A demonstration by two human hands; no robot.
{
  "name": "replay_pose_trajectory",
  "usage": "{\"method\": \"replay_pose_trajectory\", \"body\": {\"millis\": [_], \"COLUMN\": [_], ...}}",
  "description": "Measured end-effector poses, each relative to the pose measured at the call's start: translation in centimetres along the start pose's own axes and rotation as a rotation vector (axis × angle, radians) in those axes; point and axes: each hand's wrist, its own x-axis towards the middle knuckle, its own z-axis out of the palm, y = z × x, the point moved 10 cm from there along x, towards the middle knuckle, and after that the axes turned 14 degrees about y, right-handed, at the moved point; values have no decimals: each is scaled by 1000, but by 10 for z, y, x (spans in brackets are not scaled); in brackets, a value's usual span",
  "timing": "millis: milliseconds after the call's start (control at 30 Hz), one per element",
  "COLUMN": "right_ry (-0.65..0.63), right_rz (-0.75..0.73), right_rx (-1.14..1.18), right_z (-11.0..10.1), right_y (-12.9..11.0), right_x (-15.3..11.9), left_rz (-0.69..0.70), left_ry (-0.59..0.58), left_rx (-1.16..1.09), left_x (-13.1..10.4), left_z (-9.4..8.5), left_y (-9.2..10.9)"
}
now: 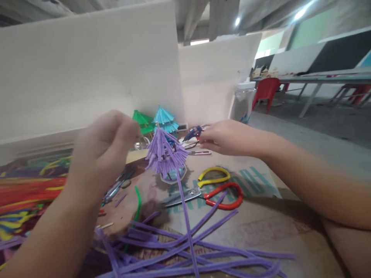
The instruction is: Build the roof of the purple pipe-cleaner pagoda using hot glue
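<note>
My left hand (108,141) is raised on the left, somewhat blurred, with its fingers curled closed; anything pinched in them is hidden. Farther back on the right, my right hand (218,136) has its fingers closed at the dark blue glue gun (191,134). Between the hands stands a small two-tiered pagoda model (164,150) with purple pipe-cleaner roofs on a pale base. One long purple pipe cleaner (185,212) runs from its roof toward me. Scissors (199,192) with one yellow and one red handle lie spread on the cardboard just in front.
Loose purple pipe cleaners (174,266) cover the near cardboard (261,227). Coloured bundles (31,193) lie at left. Green (142,119) and blue (164,116) pagoda models stand behind, near a white wall (87,65). A clear jar (243,102) and a red chair (266,92) are at right.
</note>
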Motion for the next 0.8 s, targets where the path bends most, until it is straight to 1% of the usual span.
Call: {"method": "replay_pose_trajectory", "body": {"millis": [33,100,133,167,233,267,300,333,367,500,567,633,733,800], "right_ry": [-71,-213,-288,-338,-399,-423,-445,-470,-487,-517,-507,-499,-510,-526], "right_rz": [18,90,134,172,276,312,333,330,310,186,116,75,30,0], "right_rx": [-7,-16,0,14,5,4,17,51,104,390,460,484,511,505], "right_z": [15,44,57,66,75,77,77,78,77,74,73,74,77,79], "right_y": [9,33,46,59,85,93,95,91,82,17,-7,-19,-27,-33], "right_x": [-5,-15,-21,-26,-34,-38,-41,-43,-44,-52,-58,-63,-68,-69], "left_rz": [-17,-42,-54,-63,-72,-70,-64,-52,-41,-30,-35,-19,57,84], "left_ry": [33,50,30,17,4,-1,-4,-4,-7,-15,-19,-9,-20,-33], "left_rx": [-4,-46,-75,-114,-179,-190,-178,-145,-102,8,24,36,26,25], "left_x": [2,6,7,8,9,9,9,9,8,7,7,9,11,11], "left_z": [1,9,15,19,24,25,25,25,25,26,29,30,36,40], "left_y": [-6,-15,-18,-19,-20,-19,-19,-18,-17,-20,-23,-25,-22,-22]}}
